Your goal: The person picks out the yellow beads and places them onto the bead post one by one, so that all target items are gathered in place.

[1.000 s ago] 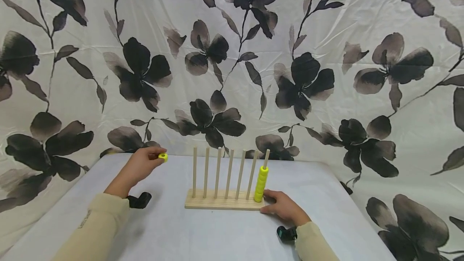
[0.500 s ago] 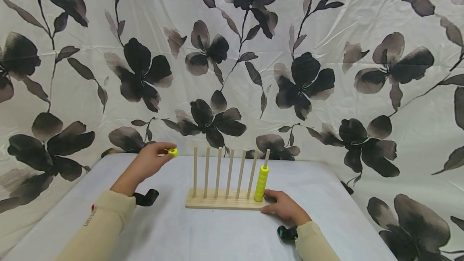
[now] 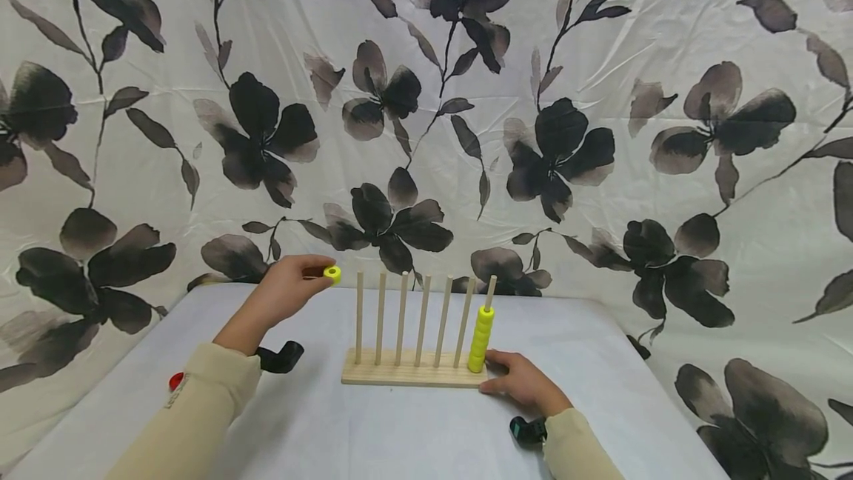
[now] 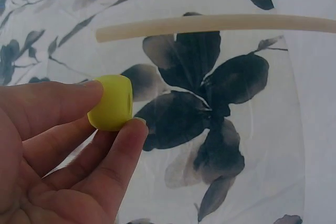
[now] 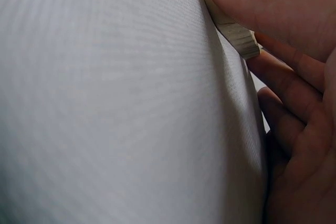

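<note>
Between thumb and fingertips my left hand (image 3: 288,289) pinches a yellow bead (image 3: 332,274), its hole facing up, just left of the leftmost peg (image 3: 360,317). The left wrist view shows the same yellow bead (image 4: 113,103) close up, with two pegs (image 4: 210,24) beyond it. A wooden peg rack (image 3: 413,375) stands upright on the table with several pegs in a row. Stacked yellow beads (image 3: 480,339) fill most of its rightmost peg. My right hand (image 3: 520,380) grips the base's right end, thumb in front; in the right wrist view, the base's end (image 5: 244,40) sits between thumb and fingers.
A white-covered table (image 3: 400,435) carries the rack. On its left side lies a red bead-like piece (image 3: 176,381), partly behind my left sleeve. A floral cloth (image 3: 426,132) hangs behind the table.
My left hand has moved right and slightly up with the yellow bead, closer to the leftmost peg. A red piece has come into view by the left sleeve. The right hand stays put.
</note>
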A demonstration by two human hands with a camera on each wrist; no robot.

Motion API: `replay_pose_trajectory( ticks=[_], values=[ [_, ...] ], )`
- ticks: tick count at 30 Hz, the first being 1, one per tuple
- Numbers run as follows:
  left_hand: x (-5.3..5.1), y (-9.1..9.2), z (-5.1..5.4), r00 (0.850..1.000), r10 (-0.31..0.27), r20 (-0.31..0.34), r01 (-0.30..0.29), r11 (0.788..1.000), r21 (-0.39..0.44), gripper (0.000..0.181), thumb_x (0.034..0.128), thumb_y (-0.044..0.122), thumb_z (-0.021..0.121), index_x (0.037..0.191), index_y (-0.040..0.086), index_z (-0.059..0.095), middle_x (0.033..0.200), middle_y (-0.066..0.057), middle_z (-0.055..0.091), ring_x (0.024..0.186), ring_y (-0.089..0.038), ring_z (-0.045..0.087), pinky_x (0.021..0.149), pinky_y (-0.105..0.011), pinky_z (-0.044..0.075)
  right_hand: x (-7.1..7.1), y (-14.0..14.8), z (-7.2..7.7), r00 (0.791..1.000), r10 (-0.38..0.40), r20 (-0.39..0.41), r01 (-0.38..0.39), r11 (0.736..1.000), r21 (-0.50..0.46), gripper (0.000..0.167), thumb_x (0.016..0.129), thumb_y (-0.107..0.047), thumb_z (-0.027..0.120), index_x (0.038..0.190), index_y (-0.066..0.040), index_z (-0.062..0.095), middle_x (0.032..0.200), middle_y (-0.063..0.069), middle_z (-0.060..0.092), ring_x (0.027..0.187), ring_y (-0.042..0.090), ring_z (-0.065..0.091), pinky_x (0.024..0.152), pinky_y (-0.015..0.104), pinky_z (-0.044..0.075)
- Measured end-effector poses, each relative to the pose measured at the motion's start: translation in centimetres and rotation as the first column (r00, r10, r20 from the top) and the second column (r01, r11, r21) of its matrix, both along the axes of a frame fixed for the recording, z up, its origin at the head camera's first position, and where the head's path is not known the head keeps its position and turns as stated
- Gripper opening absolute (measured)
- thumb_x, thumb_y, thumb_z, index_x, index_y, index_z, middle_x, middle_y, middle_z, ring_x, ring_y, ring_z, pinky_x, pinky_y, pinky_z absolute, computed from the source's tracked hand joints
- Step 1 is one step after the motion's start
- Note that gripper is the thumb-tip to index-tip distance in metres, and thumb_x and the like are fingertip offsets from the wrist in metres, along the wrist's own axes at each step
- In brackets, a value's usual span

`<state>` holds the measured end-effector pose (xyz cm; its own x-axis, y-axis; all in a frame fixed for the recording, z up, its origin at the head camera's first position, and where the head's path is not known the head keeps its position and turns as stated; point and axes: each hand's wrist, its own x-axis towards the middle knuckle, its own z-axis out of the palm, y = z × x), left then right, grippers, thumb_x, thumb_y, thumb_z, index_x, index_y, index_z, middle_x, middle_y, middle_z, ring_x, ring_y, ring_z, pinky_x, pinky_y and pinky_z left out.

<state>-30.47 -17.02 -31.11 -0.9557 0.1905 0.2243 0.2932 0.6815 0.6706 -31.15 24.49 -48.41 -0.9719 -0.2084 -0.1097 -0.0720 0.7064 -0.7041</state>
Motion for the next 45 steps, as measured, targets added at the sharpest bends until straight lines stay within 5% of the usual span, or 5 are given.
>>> replay_pose_trajectory(
  ticks=[45],
  values=[
    [0.1, 6.1, 3.7, 0.991, -0.13, -0.031, 0.133, 0.985, 0.107, 0.039, 0.0946, 0.016, 0.062, 0.132, 0.005, 0.058, 0.128, -0.014, 0.062, 0.116, -0.029, 0.061, 0.097, -0.043, 0.052, 0.2, 0.1, -0.3, 1.0, -0.01, 0.005, 0.011, 1.0, -0.023, 0.078, 0.071, -0.04, 0.083, 0.139, -0.015, 0.054, 0.147, 0.011, 0.048, 0.14, 0.039, 0.037, 0.111, 0.062, 0.029]
  ],
)
